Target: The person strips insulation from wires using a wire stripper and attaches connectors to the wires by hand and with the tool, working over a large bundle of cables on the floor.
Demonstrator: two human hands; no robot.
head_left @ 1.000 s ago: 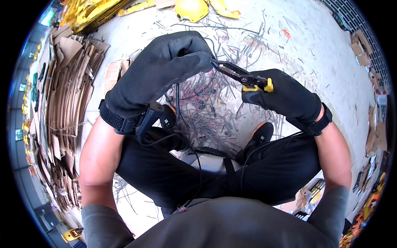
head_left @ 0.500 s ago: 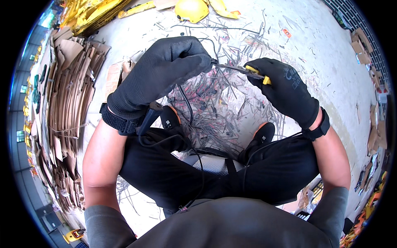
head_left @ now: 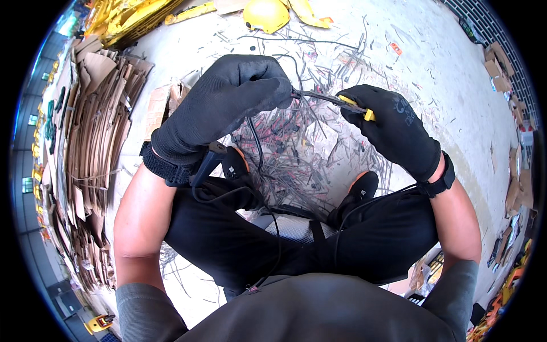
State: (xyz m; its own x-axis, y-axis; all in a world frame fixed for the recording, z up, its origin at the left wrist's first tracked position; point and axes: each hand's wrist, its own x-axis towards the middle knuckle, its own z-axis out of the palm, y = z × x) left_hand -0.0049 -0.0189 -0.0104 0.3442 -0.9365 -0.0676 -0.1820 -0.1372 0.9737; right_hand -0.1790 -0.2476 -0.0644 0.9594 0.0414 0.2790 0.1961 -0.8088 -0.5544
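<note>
The yellow-handled pliers (head_left: pixel 330 98) lie in the wrapped grip of the right hand (head_left: pixel 393 125), long axis pointing just past nine o'clock to the left hand (head_left: pixel 233 94), which, nearer the tip, pinches a dark cable (head_left: pixel 256 139) dangling toward six o'clock.

The gloves (head_left: pixel 219 102) are looking matt and knitted, the tool (head_left: pixel 347 101) is showing dark metal and yellow plastic, the cable (head_left: pixel 256 137) is showing smooth plastic. The yellow shell (head_left: pixel 265 16) is gleaming like glossy plastic; the cardboard (head_left: pixel 102 108) is looking matt and rough.
</note>
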